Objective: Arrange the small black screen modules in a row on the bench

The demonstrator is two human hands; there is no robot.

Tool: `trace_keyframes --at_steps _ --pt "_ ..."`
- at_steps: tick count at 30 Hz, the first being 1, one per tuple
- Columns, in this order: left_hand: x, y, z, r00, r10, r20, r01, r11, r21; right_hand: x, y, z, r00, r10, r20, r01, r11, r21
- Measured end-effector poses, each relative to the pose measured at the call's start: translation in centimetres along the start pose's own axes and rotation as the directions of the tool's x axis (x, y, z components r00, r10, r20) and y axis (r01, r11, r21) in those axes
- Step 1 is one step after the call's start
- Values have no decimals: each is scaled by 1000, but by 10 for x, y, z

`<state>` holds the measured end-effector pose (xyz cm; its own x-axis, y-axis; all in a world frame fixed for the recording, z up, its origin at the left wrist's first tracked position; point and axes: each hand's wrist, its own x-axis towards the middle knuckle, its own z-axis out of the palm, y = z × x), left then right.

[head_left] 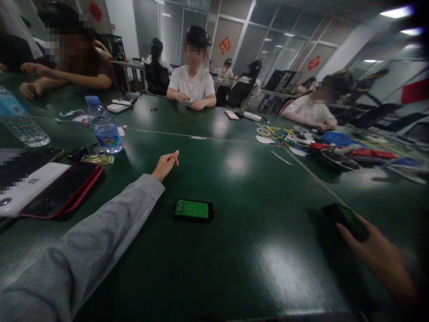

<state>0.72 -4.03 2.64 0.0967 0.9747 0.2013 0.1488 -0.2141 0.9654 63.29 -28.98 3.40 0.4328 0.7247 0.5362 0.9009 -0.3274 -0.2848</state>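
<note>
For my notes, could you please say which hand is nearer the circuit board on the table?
Left hand, beyond and left of the circuit board; the right hand is farther off, to its right.

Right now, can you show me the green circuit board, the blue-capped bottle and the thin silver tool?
Green circuit board [192,209], head view: middle of its green face.
Blue-capped bottle [105,128], head view: its body.
Thin silver tool [282,158], head view: its shaft.

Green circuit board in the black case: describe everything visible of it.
The circuit board is a green rectangle with small pale spots and marks too fine to read. It sits in a black, plastic-looking case with apparent small tabs at its short ends. The case lies flat on the dark green table; neither the left hand nor the right hand touches it.
</note>
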Motion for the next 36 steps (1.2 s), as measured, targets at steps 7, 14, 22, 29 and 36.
trace_keyframes --at_steps 7,14,22,29,36 --pt "-3 4 1 999 25 20 -26 999 34 7 -201 16 964 -263 32 245 931 271" --pt "-2 5 2 992 124 36 -127 988 83 -34 -389 94 736 -668 109 400 558 727" --pt "-1 5 6 968 137 212 -161 982 100 -40 -410 116 701 -689 183 285 506 814" --pt "-7 10 6 948 135 289 -209 947 244 -39 -410 112 671 -706 226 194 462 865" --pt "-2 3 7 971 125 204 -156 977 144 -43 -410 113 652 -723 228 239 481 843"
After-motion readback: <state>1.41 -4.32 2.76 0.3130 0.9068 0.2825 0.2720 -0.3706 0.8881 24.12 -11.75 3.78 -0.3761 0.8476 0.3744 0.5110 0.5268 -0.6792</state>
